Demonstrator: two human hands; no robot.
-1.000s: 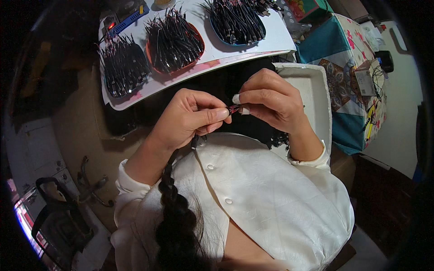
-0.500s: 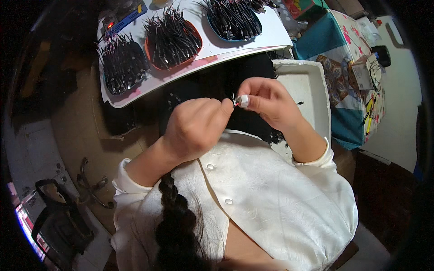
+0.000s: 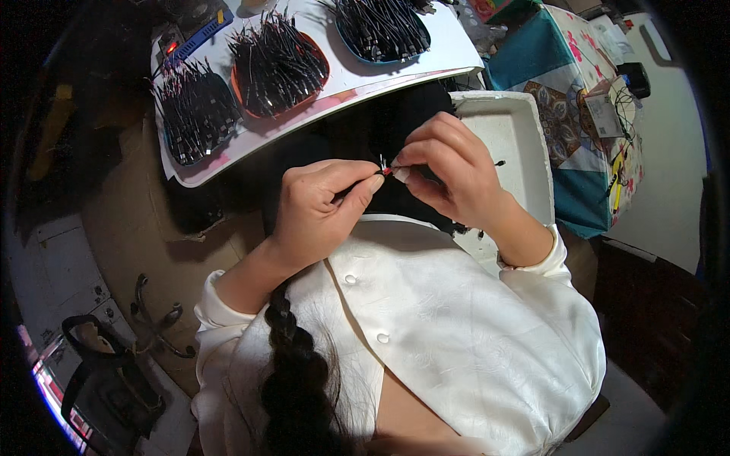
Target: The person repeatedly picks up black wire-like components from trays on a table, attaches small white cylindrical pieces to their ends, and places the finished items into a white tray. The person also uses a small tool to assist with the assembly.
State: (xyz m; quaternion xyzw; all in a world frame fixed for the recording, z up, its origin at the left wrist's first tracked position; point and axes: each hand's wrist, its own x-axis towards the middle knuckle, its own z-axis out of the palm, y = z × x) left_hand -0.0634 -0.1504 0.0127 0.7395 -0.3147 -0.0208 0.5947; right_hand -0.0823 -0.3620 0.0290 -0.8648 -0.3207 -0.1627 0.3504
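Note:
In front of my chest, my left hand [image 3: 323,199] pinches the end of a thin black cable between thumb and forefinger. Short bare-looking wires [image 3: 385,170], red and pale, stick out at that end. From the other side, my right hand [image 3: 452,163] has its thumb and forefinger closed on these wires, its other fingers curled above. What its fingertips cover is too small to tell. Beyond my hands, an orange tray [image 3: 325,82] and a blue tray [image 3: 386,62] hold many black cables. A pile of similar black cables [image 3: 196,118] lies to their left.
The trays stand on a white table [image 3: 357,90] with a curved front edge. A white foam box [image 3: 521,152] sits at my right with a few small black pieces. Farther right, a cloth-covered table [image 3: 544,61] carries yellow-handled pliers [image 3: 617,178]. A blue tool [image 3: 201,34] lies at the back left.
My left hand has turned so its thumb shows, still at the cable end. My right fingers have shifted and straightened at the wires. The view has moved slightly.

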